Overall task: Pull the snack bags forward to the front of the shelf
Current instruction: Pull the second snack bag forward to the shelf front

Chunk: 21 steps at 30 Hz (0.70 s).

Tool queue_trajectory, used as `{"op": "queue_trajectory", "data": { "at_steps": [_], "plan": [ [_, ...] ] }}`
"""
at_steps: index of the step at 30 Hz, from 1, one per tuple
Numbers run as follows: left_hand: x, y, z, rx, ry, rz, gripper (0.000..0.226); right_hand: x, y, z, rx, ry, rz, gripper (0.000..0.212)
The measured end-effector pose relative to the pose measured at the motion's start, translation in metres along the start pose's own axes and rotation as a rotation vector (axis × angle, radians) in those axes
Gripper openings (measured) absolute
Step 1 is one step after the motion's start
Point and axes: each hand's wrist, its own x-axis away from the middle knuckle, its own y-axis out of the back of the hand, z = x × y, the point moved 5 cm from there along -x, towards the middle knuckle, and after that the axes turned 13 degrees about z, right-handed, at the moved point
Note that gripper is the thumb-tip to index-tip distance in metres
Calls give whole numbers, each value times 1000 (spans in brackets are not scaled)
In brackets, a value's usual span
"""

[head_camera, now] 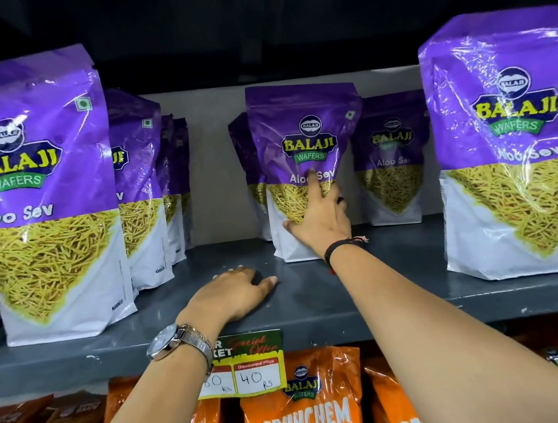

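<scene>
Purple Aloo Sev bag point(303, 160) upright, mid-shelf; R hand point(319, 214) on front.

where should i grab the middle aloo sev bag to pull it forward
Grip the middle Aloo Sev bag at its lower right edge, coming in from the front-right, where the right hand already rests. It stands upright and looks full at the bottom, so a low hold should probably slide it without tipping.

Snack bags point(306, 160): glossy plastic film, crinkled, with bright reflections. Shelf point(382, 290), centre frame: smooth, matt grey painted metal. Wristwatch point(177, 341), lower left: polished metal mesh band. Price label point(249, 369): paper, handwritten.
</scene>
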Motion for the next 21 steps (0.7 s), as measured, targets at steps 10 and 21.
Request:
{"op": "queue_trajectory", "data": {
  "at_steps": [10,21],
  "plan": [
    [1,1,-2,-30,15,21,65,34,16,5,68,6,-41,96],
    [0,1,-1,-23,15,33,63,73,33,8,77,20,-72,98]
  ]
}}
